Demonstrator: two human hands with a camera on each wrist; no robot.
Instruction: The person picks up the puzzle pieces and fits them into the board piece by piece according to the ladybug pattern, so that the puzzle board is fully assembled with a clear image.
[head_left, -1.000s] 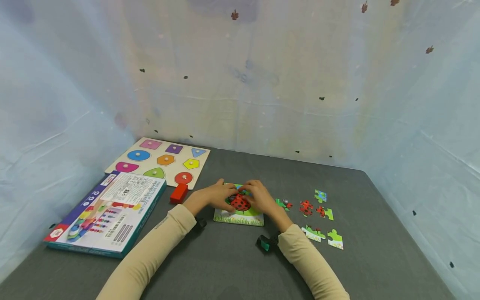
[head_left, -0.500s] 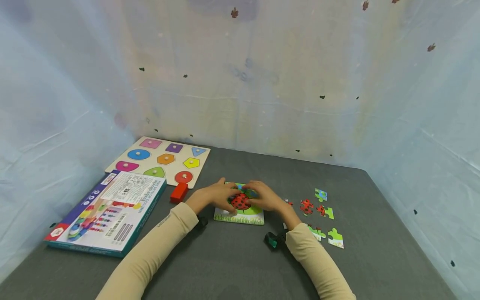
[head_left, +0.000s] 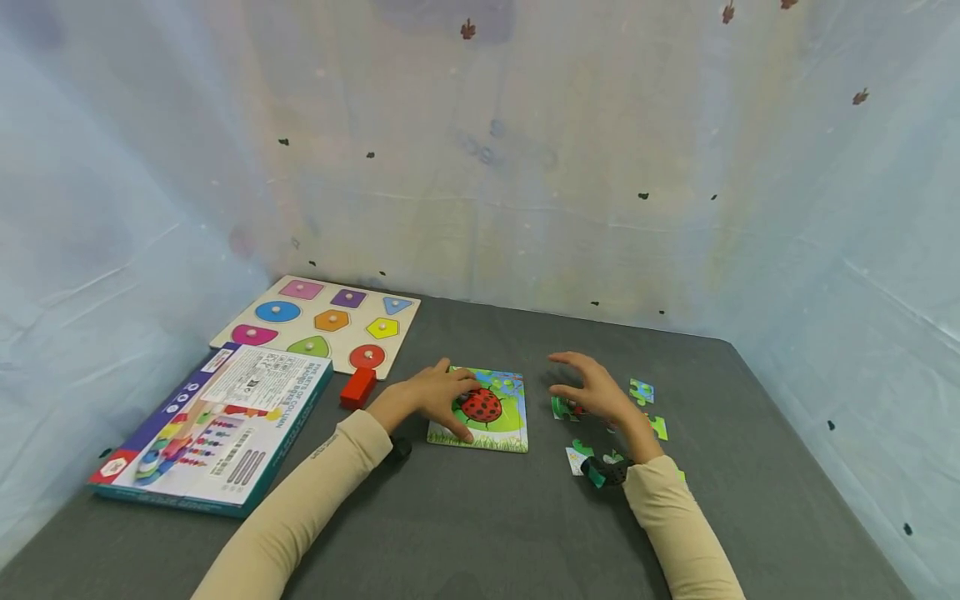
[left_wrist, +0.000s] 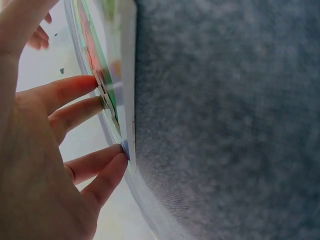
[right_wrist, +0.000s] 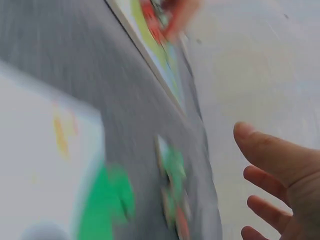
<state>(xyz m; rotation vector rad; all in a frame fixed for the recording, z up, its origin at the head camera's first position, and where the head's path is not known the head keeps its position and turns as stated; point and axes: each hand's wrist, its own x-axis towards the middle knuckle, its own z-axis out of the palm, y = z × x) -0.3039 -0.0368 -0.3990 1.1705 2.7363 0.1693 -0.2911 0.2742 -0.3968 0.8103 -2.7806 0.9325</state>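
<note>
A square ladybug jigsaw lies on the table in front of me, with its light border visible. My left hand rests over its left side. In the left wrist view, the fingertips of that hand touch the jigsaw's surface and edge, fingers spread. My right hand hovers to the right of the jigsaw, holding nothing. Its thumb and fingers are apart and loosely bent in the right wrist view. Beneath it lie loose jigsaw pieces, partly hidden by the hand and wrist.
More loose pieces lie to the right, one blue-green piece farthest back. At left are a red block, a boxed toy and a knobbed shape board. Pale sheeting walls in the grey table.
My right hand has left the jigsaw and moved right, over the loose pieces. The left hand has stayed on the jigsaw, whose right half is now uncovered.
</note>
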